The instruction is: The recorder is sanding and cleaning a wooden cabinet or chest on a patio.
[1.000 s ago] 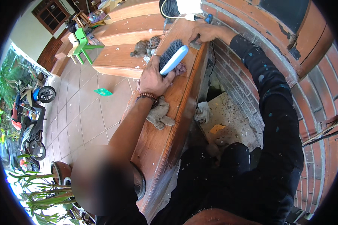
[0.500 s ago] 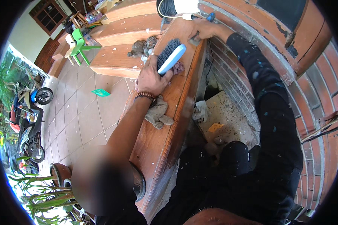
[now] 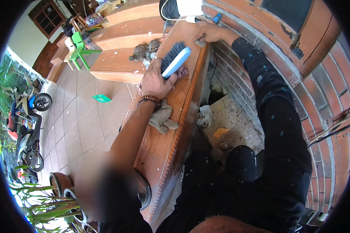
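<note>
My left hand (image 3: pixel 156 82), with a beaded bracelet at its wrist, grips a brush (image 3: pixel 177 62) with a pale blue and white handle and dark bristles. Under the brush, a purplish rag (image 3: pixel 182 71) shows on the wooden ledge (image 3: pixel 179 101). A grey work glove (image 3: pixel 163 119) lies on the ledge beside that wrist. Farther along, my right hand (image 3: pixel 209 32) is closed around what looks like a scraper; its flat grey blade (image 3: pixel 200 42) rests at the ledge's edge and a blue handle end (image 3: pixel 217 18) sticks out behind the hand.
A cable reel (image 3: pixel 169 9) and white plug (image 3: pixel 191 19) are at the ledge's far end. Dark lumpy objects (image 3: pixel 141 52) sit on the steps. Another glove (image 3: pixel 205 115) lies below the ledge, near a brick wall (image 3: pixel 237 73). Chairs (image 3: pixel 78 48) and a motorbike (image 3: pixel 27 128) stand left.
The whole view has shifted slightly left. Both hands keep their holds, and the brush stays in nearly the same place on the ledge.
</note>
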`<state>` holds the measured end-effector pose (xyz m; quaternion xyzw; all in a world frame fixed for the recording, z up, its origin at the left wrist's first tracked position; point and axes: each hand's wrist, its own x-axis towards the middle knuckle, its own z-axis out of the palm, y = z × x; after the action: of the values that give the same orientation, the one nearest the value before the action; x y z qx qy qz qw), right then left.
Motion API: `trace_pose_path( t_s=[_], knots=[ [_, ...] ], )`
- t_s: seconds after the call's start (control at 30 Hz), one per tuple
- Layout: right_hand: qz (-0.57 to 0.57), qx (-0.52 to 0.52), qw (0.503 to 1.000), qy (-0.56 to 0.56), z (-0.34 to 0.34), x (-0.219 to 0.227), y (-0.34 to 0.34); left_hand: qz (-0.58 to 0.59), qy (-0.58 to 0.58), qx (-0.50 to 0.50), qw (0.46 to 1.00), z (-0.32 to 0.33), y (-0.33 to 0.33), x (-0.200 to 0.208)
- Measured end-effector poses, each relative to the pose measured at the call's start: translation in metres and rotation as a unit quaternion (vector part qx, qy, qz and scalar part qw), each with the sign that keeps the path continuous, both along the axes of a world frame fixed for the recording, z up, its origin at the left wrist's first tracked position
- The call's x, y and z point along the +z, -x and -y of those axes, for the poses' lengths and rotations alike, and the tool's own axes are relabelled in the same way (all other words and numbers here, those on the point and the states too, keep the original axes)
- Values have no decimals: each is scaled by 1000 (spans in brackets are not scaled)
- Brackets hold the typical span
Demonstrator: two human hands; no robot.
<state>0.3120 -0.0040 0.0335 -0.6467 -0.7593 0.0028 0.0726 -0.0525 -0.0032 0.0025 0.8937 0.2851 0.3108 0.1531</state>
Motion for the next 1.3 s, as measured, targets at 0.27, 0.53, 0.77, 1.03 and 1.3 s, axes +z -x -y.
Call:
trace_pose_path(
  t_s=[0.27,0.53,0.77,1.03,1.3],
  knots=[
    [29,7,999,-14,-7,-6,52,-10,-8,36,999,-5,17,-6],
    [40,75,994,-69,9,-10,62,-17,6,32,999,-4,17,-2],
    [45,47,996,-66,1,-4,56,-15,4,46,999,-7,19,-1],
    [20,27,998,-49,5,-10,53,-18,32,34,999,2,15,4],
    [-1,-169,985,-41,31,-27,75,-16,0,37,999,-4,18,-1]
  ],
)
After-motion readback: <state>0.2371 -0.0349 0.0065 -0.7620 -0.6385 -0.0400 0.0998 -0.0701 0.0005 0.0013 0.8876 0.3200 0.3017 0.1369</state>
